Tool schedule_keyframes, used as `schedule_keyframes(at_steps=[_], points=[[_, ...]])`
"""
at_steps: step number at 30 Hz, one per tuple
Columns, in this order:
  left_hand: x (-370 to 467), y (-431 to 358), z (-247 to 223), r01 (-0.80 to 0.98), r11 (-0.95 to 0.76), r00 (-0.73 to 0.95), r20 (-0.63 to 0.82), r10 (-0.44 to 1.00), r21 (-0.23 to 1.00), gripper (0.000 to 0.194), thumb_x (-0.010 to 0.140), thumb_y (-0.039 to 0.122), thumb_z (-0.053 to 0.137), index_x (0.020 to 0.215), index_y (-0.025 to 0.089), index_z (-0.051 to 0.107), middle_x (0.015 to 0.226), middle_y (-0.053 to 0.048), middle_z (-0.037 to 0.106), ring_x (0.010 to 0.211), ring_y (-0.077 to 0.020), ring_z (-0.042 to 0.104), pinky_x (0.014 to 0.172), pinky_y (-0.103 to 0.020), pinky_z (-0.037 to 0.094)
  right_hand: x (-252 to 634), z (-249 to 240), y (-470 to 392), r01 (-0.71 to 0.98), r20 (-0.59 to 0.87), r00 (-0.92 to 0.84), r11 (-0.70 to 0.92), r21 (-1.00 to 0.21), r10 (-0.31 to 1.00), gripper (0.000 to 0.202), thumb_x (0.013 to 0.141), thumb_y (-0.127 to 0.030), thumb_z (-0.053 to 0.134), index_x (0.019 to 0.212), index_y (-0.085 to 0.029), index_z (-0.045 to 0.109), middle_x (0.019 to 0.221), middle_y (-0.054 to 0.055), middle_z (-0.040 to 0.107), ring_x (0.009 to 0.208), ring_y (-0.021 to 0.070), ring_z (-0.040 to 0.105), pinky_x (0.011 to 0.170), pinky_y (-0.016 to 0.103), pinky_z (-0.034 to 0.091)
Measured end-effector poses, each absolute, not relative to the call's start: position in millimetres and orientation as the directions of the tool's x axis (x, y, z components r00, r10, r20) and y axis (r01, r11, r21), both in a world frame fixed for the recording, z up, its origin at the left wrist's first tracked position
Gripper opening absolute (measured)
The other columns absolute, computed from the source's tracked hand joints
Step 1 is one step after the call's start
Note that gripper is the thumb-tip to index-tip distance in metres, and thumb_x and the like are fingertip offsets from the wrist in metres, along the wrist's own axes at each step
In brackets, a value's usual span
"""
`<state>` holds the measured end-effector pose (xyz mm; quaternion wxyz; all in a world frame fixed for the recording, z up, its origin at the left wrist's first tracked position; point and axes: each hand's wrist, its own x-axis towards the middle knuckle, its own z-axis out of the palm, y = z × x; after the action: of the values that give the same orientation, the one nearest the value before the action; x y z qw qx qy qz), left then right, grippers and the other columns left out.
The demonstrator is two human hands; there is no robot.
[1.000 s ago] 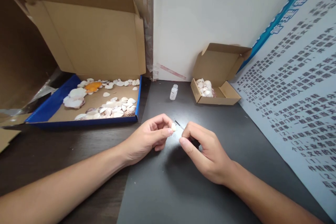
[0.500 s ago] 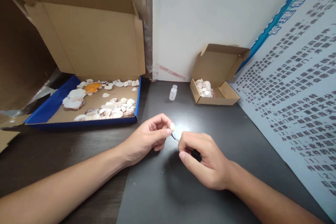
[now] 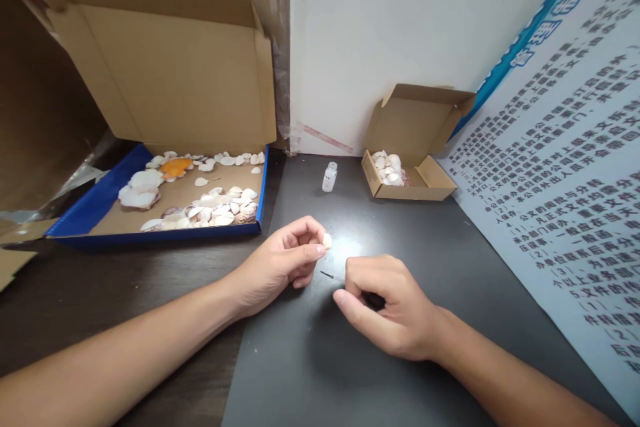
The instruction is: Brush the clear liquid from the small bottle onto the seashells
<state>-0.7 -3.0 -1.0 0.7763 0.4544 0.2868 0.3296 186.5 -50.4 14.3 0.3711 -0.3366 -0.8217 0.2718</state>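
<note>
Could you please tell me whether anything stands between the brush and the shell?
Nothing visible stands between the brush in the right hand and the shell pinched in the left hand; the gap looks open.

The small rounded shell [image 3: 327, 241] is creamy white; the thin brush [image 3: 327, 274] has a black tip. Near the far edge of the plain dark-grey surface [image 3: 300, 373], the little cylindrical bottle [image 3: 329, 178] is milky white. By the far right corner, the small open cardboard box [image 3: 413, 191] is plain brown. Beyond the left edge, the wide shallow cardboard box [image 3: 155, 237] has blue sides, a tan interior, whitish shells [image 3: 220, 210] and one bright-orange shell [image 3: 176, 167].
</note>
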Motion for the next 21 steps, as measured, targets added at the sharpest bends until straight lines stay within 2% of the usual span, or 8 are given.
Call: schedule_keyframes(at_steps=[3,8,16,21], points=[[-1.1,-2.8,-0.4,-0.261,0.388,0.623,-0.153,0.767,0.884,0.016,0.085,0.027,0.068,0.084,0.020,0.054,0.062,0.008,0.036,0.050,-0.0054,0.026,0.046,-0.018,0.027,187.7,13.2,-49.4,0.379,0.448,-0.454,0.622,-0.685,0.771,0.031,0.087,-0.013,0.052,0.062,-0.020,0.035,0.056,-0.006,0.037,0.050,0.0078,0.033,0.050,0.023,0.027],[-1.6,-2.2,0.9,-0.249,0.416,0.646,-0.170,0.744,0.874,0.015,0.085,0.027,0.067,0.083,0.018,0.054,0.063,0.007,0.035,0.051,-0.0054,0.025,0.047,-0.019,0.026,189.1,15.2,-47.5,0.493,0.440,-0.308,0.537,-0.685,0.844,0.023,0.090,-0.016,0.049,0.069,-0.020,0.042,0.063,-0.004,0.044,0.056,0.0103,0.040,0.053,0.025,0.032],[-1.7,-3.5,5.1,-0.236,0.454,0.652,-0.207,0.729,0.859,0.021,0.081,0.031,0.070,0.081,0.018,0.054,0.060,0.007,0.033,0.051,-0.0063,0.024,0.048,-0.019,0.025,187.6,13.4,-48.7,0.507,0.343,-0.409,0.523,-0.686,0.846,0.021,0.088,-0.015,0.048,0.069,-0.020,0.042,0.066,-0.003,0.046,0.058,0.0108,0.041,0.056,0.025,0.033],[-0.1,-3.6,2.0,-0.224,0.414,0.624,-0.196,0.756,0.882,0.022,0.082,0.033,0.070,0.083,0.019,0.054,0.060,0.008,0.034,0.049,-0.0052,0.024,0.047,-0.019,0.027,187.8,13.5,-48.4,0.474,0.367,-0.428,0.550,-0.687,0.826,0.020,0.087,-0.014,0.049,0.069,-0.020,0.042,0.065,-0.003,0.046,0.058,0.0107,0.041,0.056,0.025,0.033]])
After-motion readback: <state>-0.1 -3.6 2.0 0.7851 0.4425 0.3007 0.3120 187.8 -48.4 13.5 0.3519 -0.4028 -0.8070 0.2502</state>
